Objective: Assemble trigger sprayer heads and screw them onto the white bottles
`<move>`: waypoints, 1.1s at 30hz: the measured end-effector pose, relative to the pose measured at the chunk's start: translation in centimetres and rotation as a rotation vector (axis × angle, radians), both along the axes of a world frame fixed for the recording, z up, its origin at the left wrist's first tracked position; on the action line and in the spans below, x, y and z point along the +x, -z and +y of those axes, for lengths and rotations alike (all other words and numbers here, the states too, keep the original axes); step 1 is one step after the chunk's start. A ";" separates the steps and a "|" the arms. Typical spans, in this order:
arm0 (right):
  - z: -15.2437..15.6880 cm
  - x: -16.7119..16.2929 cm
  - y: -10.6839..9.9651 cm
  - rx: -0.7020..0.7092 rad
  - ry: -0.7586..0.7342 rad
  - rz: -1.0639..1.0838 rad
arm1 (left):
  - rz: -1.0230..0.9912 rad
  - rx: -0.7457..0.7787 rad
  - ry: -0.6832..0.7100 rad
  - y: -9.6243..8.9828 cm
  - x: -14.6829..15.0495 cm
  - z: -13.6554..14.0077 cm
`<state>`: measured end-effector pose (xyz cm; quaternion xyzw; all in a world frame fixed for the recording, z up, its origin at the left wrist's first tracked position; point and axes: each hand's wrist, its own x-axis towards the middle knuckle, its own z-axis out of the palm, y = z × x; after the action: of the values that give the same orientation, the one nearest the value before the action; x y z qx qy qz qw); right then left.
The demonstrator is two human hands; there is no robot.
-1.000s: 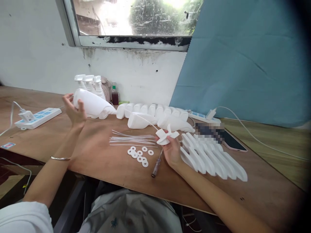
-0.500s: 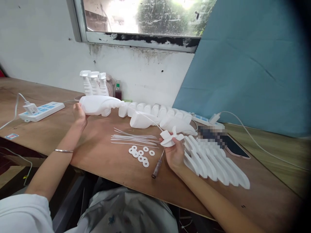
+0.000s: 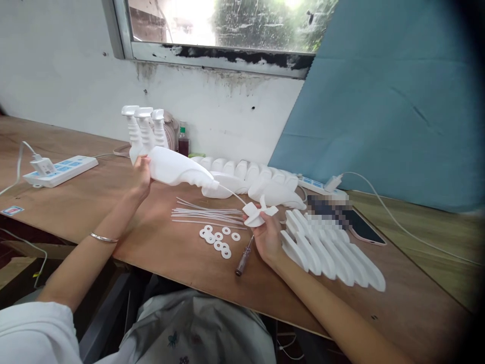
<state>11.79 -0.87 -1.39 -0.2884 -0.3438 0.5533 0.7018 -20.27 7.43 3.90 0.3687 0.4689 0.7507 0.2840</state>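
Note:
My left hand is closed on the wide end of a white plastic bottle, which is tilted with its ribbed neck down to the right. From that neck a thin white tube runs to a white plastic head piece with spread arms. My right hand grips this head piece, its fingertips partly hidden behind it. Below on the table lie several loose thin tubes and several white washers. A screwdriver lies beside my right hand.
Several curved white parts lie right of my right arm. More white bottles lie behind. Three upright bottles stand at the back left near a green-capped bottle. A power strip is left, a phone right.
My left hand has moved right with the bottle, and its neck now dips more toward the head piece. The gap between them is shorter. My right hand has shifted slightly left.

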 end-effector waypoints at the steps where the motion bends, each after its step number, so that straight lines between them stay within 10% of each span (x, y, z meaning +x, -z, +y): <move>1: 0.0 0.0 0.0 -0.010 -0.004 -0.015 | 0.016 0.004 0.029 -0.1 1.1 -0.1; 8: -0.3 0.0 0.3 0.107 0.055 -0.308 | 0.098 0.013 0.190 0.1 6.4 -0.4; 18: -0.5 0.4 0.8 0.237 0.256 -0.690 | 0.087 0.047 0.204 2.8 6.3 -1.0; 33: -0.5 0.5 0.8 0.096 0.116 -0.654 | 0.109 0.131 0.165 2.9 6.8 -1.1</move>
<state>12.30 -1.36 -2.21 -0.4363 -0.5595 0.3739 0.5974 -13.48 6.35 1.00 0.4642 0.4015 0.7326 0.2943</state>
